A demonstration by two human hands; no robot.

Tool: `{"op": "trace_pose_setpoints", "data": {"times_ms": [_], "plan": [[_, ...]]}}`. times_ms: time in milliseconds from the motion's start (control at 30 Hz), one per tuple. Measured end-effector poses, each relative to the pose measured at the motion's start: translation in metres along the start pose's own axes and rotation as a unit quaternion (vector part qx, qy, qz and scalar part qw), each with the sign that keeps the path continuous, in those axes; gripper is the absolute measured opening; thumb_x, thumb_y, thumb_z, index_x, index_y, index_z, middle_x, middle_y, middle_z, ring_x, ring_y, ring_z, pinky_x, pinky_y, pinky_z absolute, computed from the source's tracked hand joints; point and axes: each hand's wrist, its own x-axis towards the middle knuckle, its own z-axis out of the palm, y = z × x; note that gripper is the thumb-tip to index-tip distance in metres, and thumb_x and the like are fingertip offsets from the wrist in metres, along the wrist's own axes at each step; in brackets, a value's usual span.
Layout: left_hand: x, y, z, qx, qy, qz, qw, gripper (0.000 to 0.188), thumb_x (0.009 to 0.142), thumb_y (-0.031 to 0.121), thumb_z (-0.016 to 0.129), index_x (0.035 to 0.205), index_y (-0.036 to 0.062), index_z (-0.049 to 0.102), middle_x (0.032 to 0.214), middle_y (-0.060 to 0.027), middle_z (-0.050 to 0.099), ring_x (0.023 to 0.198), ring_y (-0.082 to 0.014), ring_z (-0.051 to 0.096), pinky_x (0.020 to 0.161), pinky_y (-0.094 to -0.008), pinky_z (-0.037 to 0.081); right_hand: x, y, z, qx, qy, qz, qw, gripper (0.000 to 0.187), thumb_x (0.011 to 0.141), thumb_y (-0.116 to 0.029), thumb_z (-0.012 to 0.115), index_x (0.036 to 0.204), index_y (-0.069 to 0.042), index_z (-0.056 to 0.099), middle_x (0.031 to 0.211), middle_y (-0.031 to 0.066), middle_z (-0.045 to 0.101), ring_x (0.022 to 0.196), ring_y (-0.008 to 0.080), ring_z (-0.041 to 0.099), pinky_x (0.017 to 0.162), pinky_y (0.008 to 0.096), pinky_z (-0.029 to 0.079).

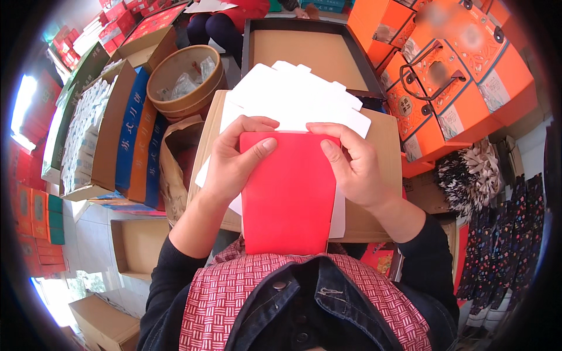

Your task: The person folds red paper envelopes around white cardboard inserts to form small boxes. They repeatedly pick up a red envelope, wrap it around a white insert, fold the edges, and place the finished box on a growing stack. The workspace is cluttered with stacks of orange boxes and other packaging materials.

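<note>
A bright red paper carton [290,196] stands in front of my body, one broad face turned up and its near end by my checked apron. My left hand [237,155] pinches its far left corner, thumb on the red face and fingers curled over the far edge. At the far right corner my right hand [354,161] grips the same edge, thumb and index finger close together. Beneath and beyond it, flat white carton blanks [293,96] lie in a loose pile on a brown cardboard surface [377,193].
A black-rimmed tray [304,55] sits beyond the pile. To the left are a round tub [190,96] with clear plastic and a box of small wrapped packets [88,131]. Orange gift boxes [433,88] with handles are stacked right. Another person [219,29] sits at the far side.
</note>
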Motion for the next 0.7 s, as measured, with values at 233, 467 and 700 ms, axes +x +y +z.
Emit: {"op": "trace_pose_setpoints", "data": {"times_ms": [233, 467, 700], "plan": [[0.037, 0.018, -0.059, -0.187, 0.173, 0.020, 0.967, 0.006, 0.086, 0.005, 0.066, 0.082, 0.0033, 0.061, 0.084, -0.0100, 0.065, 0.076, -0.0151, 0.065, 0.069, -0.0263, 0.055, 0.004, 0.029, 0.000, 0.331, 0.044, 0.197, 0.922, 0.074, 0.095, -0.052, 0.047, 0.143, 0.001, 0.028, 0.139, 0.0158, 0.043, 0.117, 0.0236, 0.052, 0.096, 0.0360, 0.044], [-0.003, -0.008, -0.057, -0.261, 0.358, 0.095, 0.892, 0.016, 0.084, 0.001, 0.065, 0.086, 0.0075, 0.051, 0.088, -0.0061, 0.062, 0.086, -0.0139, 0.061, 0.081, -0.0267, 0.051, -0.007, 0.018, 0.030, 0.370, 0.131, 0.178, 0.902, 0.055, 0.091, -0.022, 0.063, 0.135, 0.001, 0.039, 0.129, 0.0114, 0.052, 0.116, 0.0196, 0.053, 0.099, 0.0349, 0.042], [-0.085, 0.005, -0.056, -0.143, 0.189, -0.178, 0.955, 0.035, 0.083, -0.001, 0.063, 0.108, 0.0058, 0.039, 0.103, -0.0092, 0.058, 0.091, -0.0163, 0.061, 0.076, -0.0279, 0.050, -0.006, 0.016, 0.008, 0.222, 0.018, 0.211, 0.952, 0.062, 0.079, -0.002, 0.067, 0.133, 0.004, 0.036, 0.126, 0.0134, 0.052, 0.117, 0.0206, 0.051, 0.101, 0.0349, 0.039]]}}
